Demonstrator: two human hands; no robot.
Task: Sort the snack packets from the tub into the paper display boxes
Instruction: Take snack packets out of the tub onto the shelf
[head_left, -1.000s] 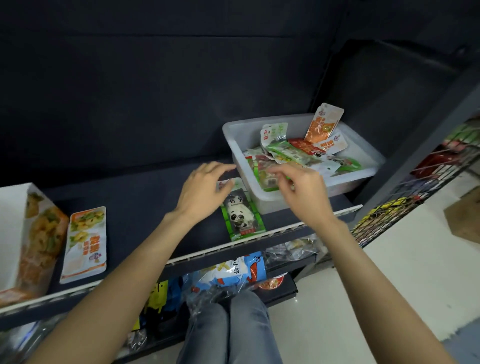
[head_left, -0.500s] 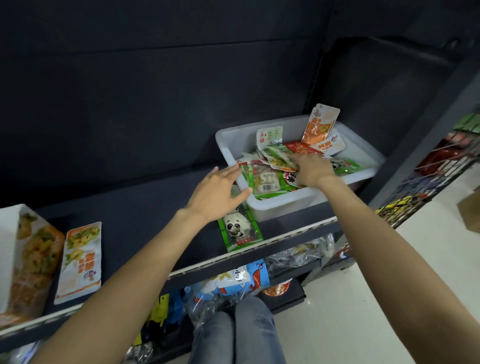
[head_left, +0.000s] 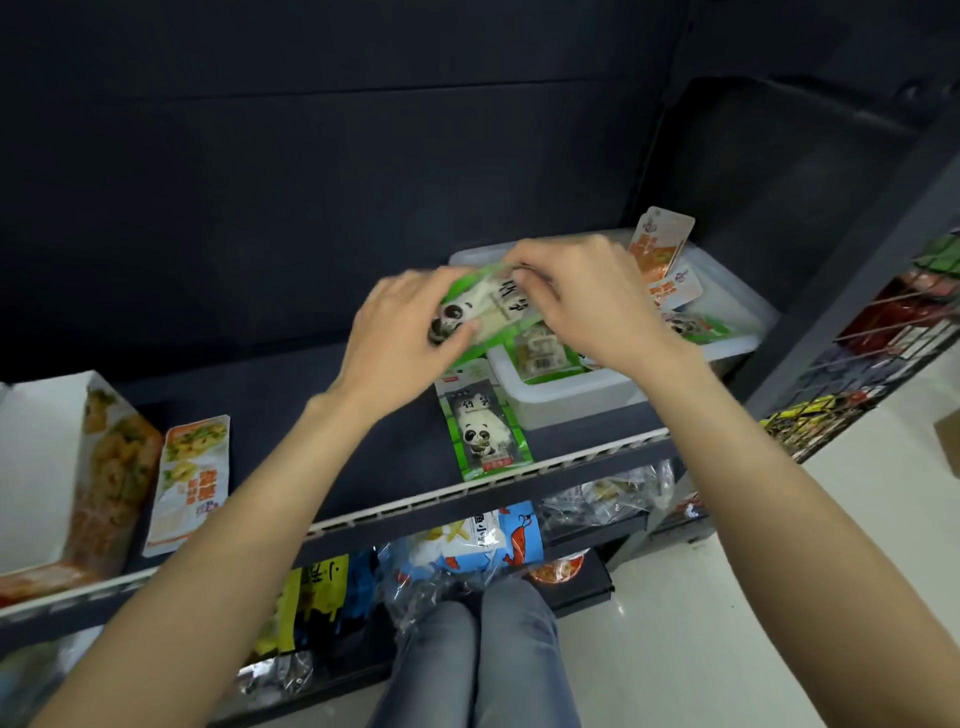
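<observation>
A green panda snack packet (head_left: 485, 306) is held in the air above the left edge of the white tub (head_left: 571, 395). My left hand (head_left: 410, 343) pinches its lower end and my right hand (head_left: 587, 301) grips its upper end. A second green panda packet (head_left: 485, 428) lies flat on the dark shelf beside the tub. Several more packets sit in the tub, among them an orange one (head_left: 660, 249) leaning on the back wall. A paper display box (head_left: 47, 467) with a printed side stands at the far left, with an orange-and-white packet (head_left: 189, 478) lying next to it.
The dark shelf (head_left: 311, 441) has a white front rail (head_left: 467, 491). Below it, bagged snacks fill a lower shelf, including a blue-and-white bag (head_left: 488, 535). A wire rack (head_left: 872, 353) with goods stands at the right. My knees in jeans (head_left: 478, 654) are under the shelf.
My right hand lifted a green panda packet out of the tub toward the left. My left hand rose from the shelf and took hold of the packet's other end.
</observation>
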